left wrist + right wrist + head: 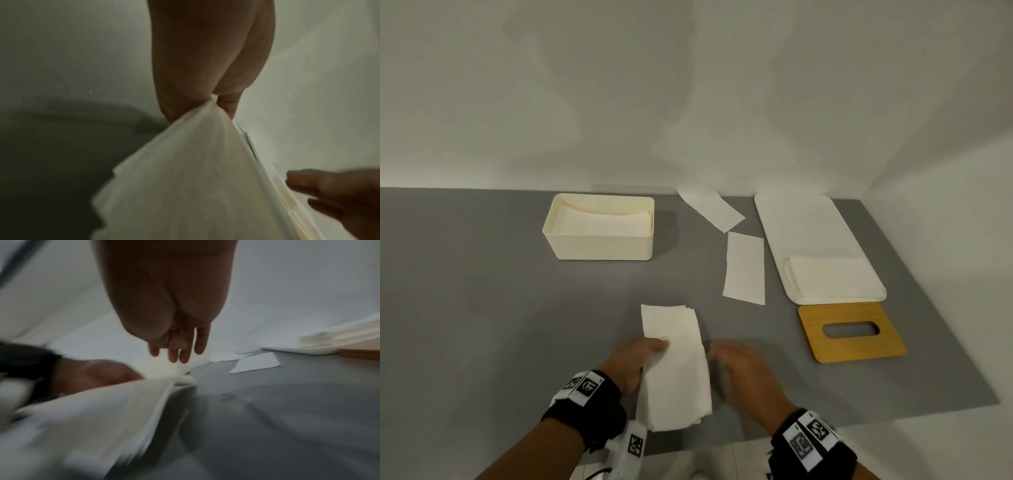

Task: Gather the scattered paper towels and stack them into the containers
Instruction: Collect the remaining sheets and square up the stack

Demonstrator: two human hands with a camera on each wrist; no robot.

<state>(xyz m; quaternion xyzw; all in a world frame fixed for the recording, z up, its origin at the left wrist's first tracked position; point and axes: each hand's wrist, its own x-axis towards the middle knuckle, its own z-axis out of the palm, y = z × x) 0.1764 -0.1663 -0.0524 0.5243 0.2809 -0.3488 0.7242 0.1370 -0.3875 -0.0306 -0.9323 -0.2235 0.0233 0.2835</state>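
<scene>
My head camera looking down over the grey mat (pixel 517 308), 2 wrist cameras close along each palm, all 3 sharing the towel stack (pixel 676 370).

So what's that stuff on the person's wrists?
Each bare arm wears a black wrist strap: one by the left hand, one by the right hand. White tags with black square patterns sit on them. No sleeves show. A thin dark cable hangs below the left strap.

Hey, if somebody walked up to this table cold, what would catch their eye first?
Probably the wad of paper towels at the near edge of the grey mat, pinched by the left hand while the right hand hovers open beside it. Next, the wooden slotted lid at the right, the only warm colour, lying below a white tray. Two loose towels lie mid-table.
</scene>
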